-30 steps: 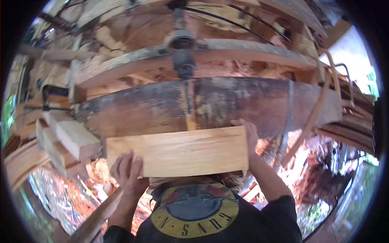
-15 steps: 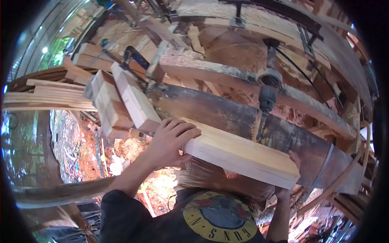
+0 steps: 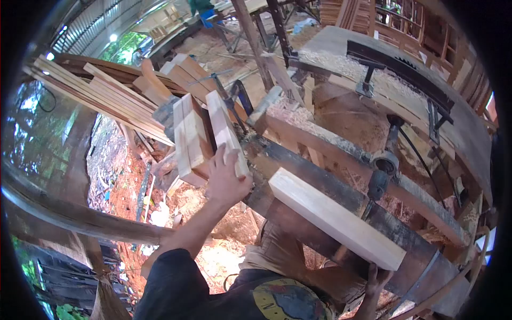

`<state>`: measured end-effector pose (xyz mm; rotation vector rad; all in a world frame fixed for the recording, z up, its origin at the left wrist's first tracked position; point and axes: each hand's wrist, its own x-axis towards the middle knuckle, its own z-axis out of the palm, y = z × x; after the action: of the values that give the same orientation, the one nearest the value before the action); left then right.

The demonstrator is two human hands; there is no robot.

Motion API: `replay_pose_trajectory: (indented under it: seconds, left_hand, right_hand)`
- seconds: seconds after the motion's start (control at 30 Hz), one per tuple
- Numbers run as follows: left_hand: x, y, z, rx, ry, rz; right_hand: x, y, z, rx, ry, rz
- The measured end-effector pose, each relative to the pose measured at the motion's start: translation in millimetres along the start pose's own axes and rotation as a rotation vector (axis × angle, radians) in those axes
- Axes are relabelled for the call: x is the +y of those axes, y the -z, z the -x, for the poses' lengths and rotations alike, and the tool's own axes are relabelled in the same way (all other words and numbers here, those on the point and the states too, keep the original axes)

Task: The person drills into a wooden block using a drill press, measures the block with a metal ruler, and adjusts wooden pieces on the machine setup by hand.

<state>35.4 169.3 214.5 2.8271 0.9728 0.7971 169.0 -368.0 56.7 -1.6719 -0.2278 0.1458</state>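
My left hand (image 3: 228, 176) lies on the near end of a pale wood block (image 3: 226, 130), its fingers bent over the top. Beside that block, to its left, is a second block (image 3: 189, 138) with a brown edge. My right hand (image 3: 375, 277) is at the lower right end of a separate pale beam (image 3: 336, 218), gripping it from below, with part of the fingers hidden. This beam lies slantwise over the dark workbench board (image 3: 298, 170), under a drill chuck (image 3: 377, 184).
A saw table (image 3: 453, 122) with a black fence stands at the upper right. Long thin boards (image 3: 101, 101) are stacked at the left. A clamp (image 3: 240, 98) stands behind the blocks. A rounded pole (image 3: 85, 208) crosses the lower left. Another person (image 3: 201, 8) is far back.
The view has swung left. My left hand has let go of the pale beam and moved onto the block at the left. My right hand has stayed at the beam's right end.
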Motion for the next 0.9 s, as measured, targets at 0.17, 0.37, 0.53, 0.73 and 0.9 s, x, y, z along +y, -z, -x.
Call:
replay_pose_trajectory:
  seconds: [0.17, 0.37, 0.53, 0.73, 0.9]
  left_hand:
    - [-21, 8, 9, 0.059, -0.115, -0.127]
    - [-57, 22, 15, 0.076, -0.194, -0.129]
    - [-67, 16, 9, 0.070, -0.258, -0.033]
    - [-82, 22, 16, 0.035, -0.299, 0.055]
    - [-91, 44, 18, 0.004, -0.381, 0.086]
  right_hand:
    - [-10, -5, 0, -0.004, 0.125, 0.094]
    - [-16, -9, -1, -0.009, 0.147, 0.128]
    - [-17, -10, 0, 0.037, 0.140, 0.209]
    - [-10, -7, -3, 0.037, 0.189, 0.308]
    - [-16, -5, -5, 0.013, 0.280, 0.420]
